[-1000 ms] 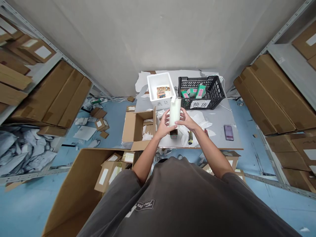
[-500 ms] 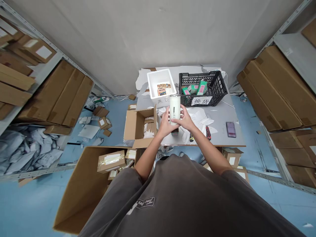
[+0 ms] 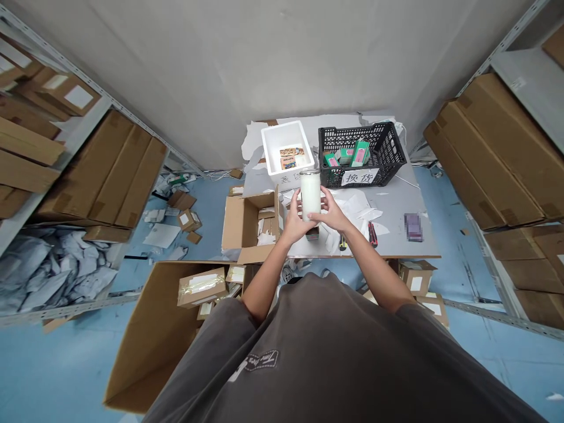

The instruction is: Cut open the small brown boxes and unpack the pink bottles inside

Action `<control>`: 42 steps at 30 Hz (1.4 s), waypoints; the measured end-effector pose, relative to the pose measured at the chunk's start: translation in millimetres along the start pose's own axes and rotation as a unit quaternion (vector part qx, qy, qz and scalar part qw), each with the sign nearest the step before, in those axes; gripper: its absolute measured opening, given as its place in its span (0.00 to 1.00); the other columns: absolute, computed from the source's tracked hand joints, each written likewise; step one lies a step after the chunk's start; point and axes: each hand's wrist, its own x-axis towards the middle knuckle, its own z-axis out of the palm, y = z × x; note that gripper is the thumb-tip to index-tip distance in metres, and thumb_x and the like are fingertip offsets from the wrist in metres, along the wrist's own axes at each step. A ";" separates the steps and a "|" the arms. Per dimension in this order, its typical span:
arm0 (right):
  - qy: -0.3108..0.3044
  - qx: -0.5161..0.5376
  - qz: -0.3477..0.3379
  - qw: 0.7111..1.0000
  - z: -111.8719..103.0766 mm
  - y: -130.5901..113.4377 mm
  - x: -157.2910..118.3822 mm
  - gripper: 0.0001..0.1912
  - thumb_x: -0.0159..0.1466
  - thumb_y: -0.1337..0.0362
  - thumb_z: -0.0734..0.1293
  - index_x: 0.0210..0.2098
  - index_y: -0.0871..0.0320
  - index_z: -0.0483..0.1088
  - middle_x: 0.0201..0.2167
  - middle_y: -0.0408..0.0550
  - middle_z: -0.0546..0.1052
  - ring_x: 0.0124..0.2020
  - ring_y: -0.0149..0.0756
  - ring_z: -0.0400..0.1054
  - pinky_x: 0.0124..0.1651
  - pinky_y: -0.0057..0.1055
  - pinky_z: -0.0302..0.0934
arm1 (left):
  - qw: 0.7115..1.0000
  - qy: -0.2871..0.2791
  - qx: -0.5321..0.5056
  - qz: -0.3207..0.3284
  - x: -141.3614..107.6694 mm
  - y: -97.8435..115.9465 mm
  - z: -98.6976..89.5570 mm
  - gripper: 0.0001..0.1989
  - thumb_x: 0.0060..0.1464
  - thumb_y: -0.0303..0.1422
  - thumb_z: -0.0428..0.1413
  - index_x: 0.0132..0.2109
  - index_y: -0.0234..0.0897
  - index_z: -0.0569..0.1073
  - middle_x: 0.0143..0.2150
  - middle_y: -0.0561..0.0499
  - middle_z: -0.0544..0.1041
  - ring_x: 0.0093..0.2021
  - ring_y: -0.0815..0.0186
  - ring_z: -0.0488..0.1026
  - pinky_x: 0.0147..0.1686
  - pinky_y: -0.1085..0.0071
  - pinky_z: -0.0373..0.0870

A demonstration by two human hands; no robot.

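- White tumbler [image 3: 310, 195] upright between my two hands, metal-looking rim on top, over the near part of the grey table [image 3: 396, 249], with a small dark box [image 3: 312, 234] showing right below my hands
- My left hand [image 3: 294, 224] cups the tumbler's lower left side, fingers [image 3: 292, 205] spread and curled up around it, wrist bent slightly
- My right hand [image 3: 329, 215] wraps the right side, fingers [image 3: 324, 194] spread and pressed on the wall, so the tumbler is gripped from both sides
- Both forearms angle in from dark grey T-shirt [image 3: 335, 346] sleeves, elbows wide apart, hands meeting in front of my chest
- Just past the tumbler: white foam box [image 3: 269, 158] and black plastic crate [image 3: 392, 147] holding green and pink boxes [image 3: 360, 153]
- Beside my left hand: open cardboard carton [image 3: 247, 220]
- Near my right hand: white paper scraps [image 3: 355, 204] and a yellow-and-black utility knife [image 3: 342, 242]
- Farther right on the table: phone [image 3: 413, 227], too blurred to read
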 end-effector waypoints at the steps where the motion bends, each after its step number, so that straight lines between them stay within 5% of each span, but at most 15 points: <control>1: -0.008 0.008 0.004 1.000 0.8 -1.0 -0.9 0.65 0.53 0.47 0.83 0.80 0.47 0.50 0.66 0.58 0.74 0.60 0.56 0.74 0.61 0.54 0.75 | 1.000 -0.005 0.000 -0.001 -1.0 2.3 0.7 0.59 0.55 0.41 0.72 0.83 0.46 0.46 0.71 0.37 0.71 0.67 0.47 0.75 0.61 0.53 0.78; 6: 0.035 -0.034 -0.004 0.999 0.6 -0.9 -3.9 0.66 0.53 0.44 0.83 0.81 0.47 0.49 0.66 0.59 0.73 0.62 0.59 0.74 0.60 0.54 0.75 | 0.995 0.028 0.094 -0.006 -4.2 14.7 1.7 0.57 0.51 0.41 0.74 0.81 0.44 0.55 0.70 0.36 0.71 0.66 0.44 0.74 0.63 0.49 0.76; 12: -0.005 -0.022 -0.001 1.000 -5.0 -0.7 -5.7 0.65 0.55 0.43 0.83 0.81 0.45 0.48 0.66 0.59 0.73 0.58 0.55 0.76 0.58 0.54 0.75 | 1.000 0.020 0.003 -0.007 -6.7 19.4 2.7 0.55 0.56 0.41 0.71 0.81 0.46 0.50 0.66 0.38 0.75 0.59 0.53 0.80 0.53 0.58 0.82; 18: 0.060 -0.052 -0.035 0.996 0.9 -4.8 -8.9 0.64 0.57 0.44 0.82 0.82 0.46 0.46 0.68 0.60 0.72 0.59 0.56 0.75 0.61 0.55 0.73 | 0.998 0.052 0.035 0.007 -7.4 24.4 4.2 0.56 0.53 0.43 0.74 0.80 0.47 0.53 0.70 0.36 0.72 0.61 0.49 0.77 0.55 0.56 0.81; 22: 0.009 -0.043 -0.047 0.998 -1.7 -6.5 -7.5 0.63 0.60 0.43 0.80 0.82 0.45 0.44 0.67 0.59 0.73 0.60 0.56 0.74 0.63 0.56 0.72 | 1.000 0.019 0.002 0.022 -6.0 24.8 2.4 0.54 0.59 0.45 0.70 0.82 0.48 0.49 0.69 0.37 0.73 0.63 0.51 0.77 0.55 0.57 0.81; 29: 0.039 -0.033 -0.028 0.998 -3.3 -4.2 -5.0 0.64 0.58 0.44 0.81 0.82 0.45 0.44 0.69 0.59 0.71 0.61 0.57 0.74 0.64 0.57 0.72 | 1.000 0.017 -0.009 0.003 1.4 15.5 -2.0 0.58 0.57 0.49 0.71 0.83 0.49 0.47 0.72 0.36 0.70 0.63 0.49 0.77 0.57 0.54 0.81; 35: -0.002 0.016 -0.006 1.000 -2.3 -4.3 -4.1 0.65 0.58 0.44 0.81 0.82 0.44 0.43 0.67 0.58 0.74 0.57 0.55 0.77 0.61 0.57 0.74 | 0.996 -0.064 -0.068 -0.017 0.7 8.3 -5.5 0.59 0.57 0.50 0.71 0.83 0.49 0.46 0.74 0.37 0.68 0.71 0.47 0.72 0.63 0.53 0.77; 39: 0.058 -0.007 0.009 0.998 10.5 -1.2 -5.9 0.66 0.56 0.44 0.81 0.82 0.46 0.43 0.65 0.59 0.75 0.52 0.55 0.79 0.56 0.55 0.77 | 0.999 -0.006 0.038 -0.010 0.0 9.9 0.0 0.63 0.48 0.43 0.76 0.83 0.45 0.52 0.76 0.36 0.63 0.77 0.41 0.63 0.72 0.48 0.67; 42: 0.079 -0.048 -0.001 0.996 13.1 -3.2 -8.2 0.67 0.56 0.45 0.82 0.82 0.46 0.43 0.65 0.60 0.74 0.53 0.55 0.79 0.56 0.53 0.77 | 0.998 0.012 0.066 -0.012 -1.4 12.6 2.4 0.61 0.47 0.38 0.76 0.82 0.46 0.55 0.73 0.37 0.66 0.71 0.43 0.70 0.67 0.50 0.72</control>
